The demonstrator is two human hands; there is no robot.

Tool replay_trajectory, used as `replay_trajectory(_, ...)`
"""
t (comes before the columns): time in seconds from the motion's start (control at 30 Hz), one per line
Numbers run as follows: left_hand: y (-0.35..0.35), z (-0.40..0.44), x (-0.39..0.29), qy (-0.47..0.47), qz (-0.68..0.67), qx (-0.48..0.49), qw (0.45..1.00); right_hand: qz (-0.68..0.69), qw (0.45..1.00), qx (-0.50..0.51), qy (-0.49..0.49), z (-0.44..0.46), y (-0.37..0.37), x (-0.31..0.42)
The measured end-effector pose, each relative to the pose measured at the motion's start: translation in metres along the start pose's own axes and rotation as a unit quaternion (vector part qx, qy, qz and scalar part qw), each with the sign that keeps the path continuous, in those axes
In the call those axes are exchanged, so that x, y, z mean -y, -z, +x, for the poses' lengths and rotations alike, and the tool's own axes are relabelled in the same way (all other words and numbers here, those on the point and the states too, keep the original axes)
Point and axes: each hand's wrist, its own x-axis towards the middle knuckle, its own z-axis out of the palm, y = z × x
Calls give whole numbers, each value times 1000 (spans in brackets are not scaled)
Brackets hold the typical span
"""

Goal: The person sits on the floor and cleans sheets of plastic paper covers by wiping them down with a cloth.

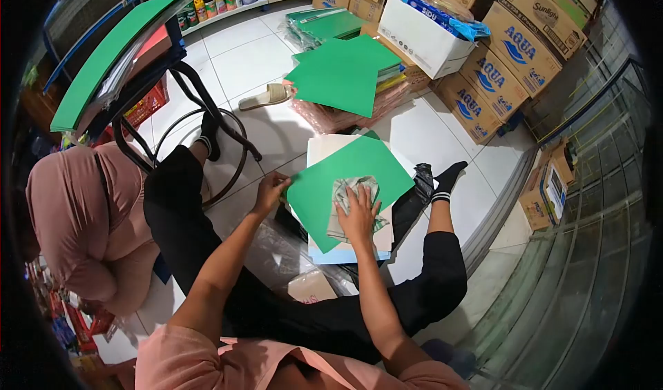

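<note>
Between my legs, a green sheet (311, 203) lies at an angle over a pile of white and pale sheets (324, 148). My left hand (271, 192) pinches the green sheet at its left corner. Under my right hand (358, 216) is a crumpled grey-beige cloth (345, 188), pressed against the green surface. The fingers of that hand are spread over the cloth. Black plastic (414, 200) shows beneath the pile on its right, and clear plastic wrap (276, 252) lies at its lower left.
More green sheets (345, 76) rest on a pink plastic-wrapped bundle beyond the pile. A stool (207, 107) at left carries another green stack (124, 52). A sandal (266, 96) lies on the tiles. Cartons (476, 107) stand at right; a person in pink (83, 217) sits at left.
</note>
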Motion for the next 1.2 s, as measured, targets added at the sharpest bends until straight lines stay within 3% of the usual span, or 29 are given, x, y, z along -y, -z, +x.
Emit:
replay_trajectory(0.17, 4, -3, 14, 76, -59, 11, 995, 39, 999, 28, 11, -2, -4, 8)
replay_trajectory(0.3, 6, -9, 6, 0, 248, -11, 969, 111, 986, 75, 102, -11, -6, 27)
replay_trajectory(0.33, 6, -11, 0, 1, 247, -12, 969, 110, 986, 76, 103, -11, -6, 30)
replay_trajectory(0.47, 3, -16, -24, -253, 387, -117, 879, 100, 983, 93, 124, -8, -7, 40)
replay_trajectory(0.5, 3, -15, -26, -255, 386, -116, 879, 82, 989, 78, 96, -3, -7, 36)
replay_trajectory(0.6, -1, -14, -27, -155, 156, -37, 975, 34, 999, 31, 23, 14, -1, 4)
replay_trajectory(0.67, -6, -19, -25, -49, -17, 7, 999, 7, 1000, 2, -22, 13, 0, -9)
replay_trajectory(0.7, -8, -22, -24, 17, -109, 24, 994, -3, 999, -13, -32, 12, -1, -13)
replay_trajectory(0.73, -12, -28, -25, 15, -109, 23, 994, -12, 999, -30, -40, 11, -3, -16)
replay_trajectory(0.8, -24, -46, -30, 164, -340, 104, 920, -34, 996, -62, -57, 9, -4, -20)
replay_trajectory(0.9, -41, -62, -28, 233, -341, 96, 905, -27, 999, -7, -25, -3, -8, 14)
replay_trajectory(0.97, -49, -66, -3, 242, -390, 170, 872, 108, 991, 43, 61, -10, -20, 39)
replay_trajectory(1.13, -25, -69, 28, 294, -310, 95, 899, 78, 986, 102, 110, 13, -35, 56)
replay_trajectory(1.2, -20, -70, 19, 290, -297, 86, 906, -4, 985, 140, 99, 42, -37, 48)
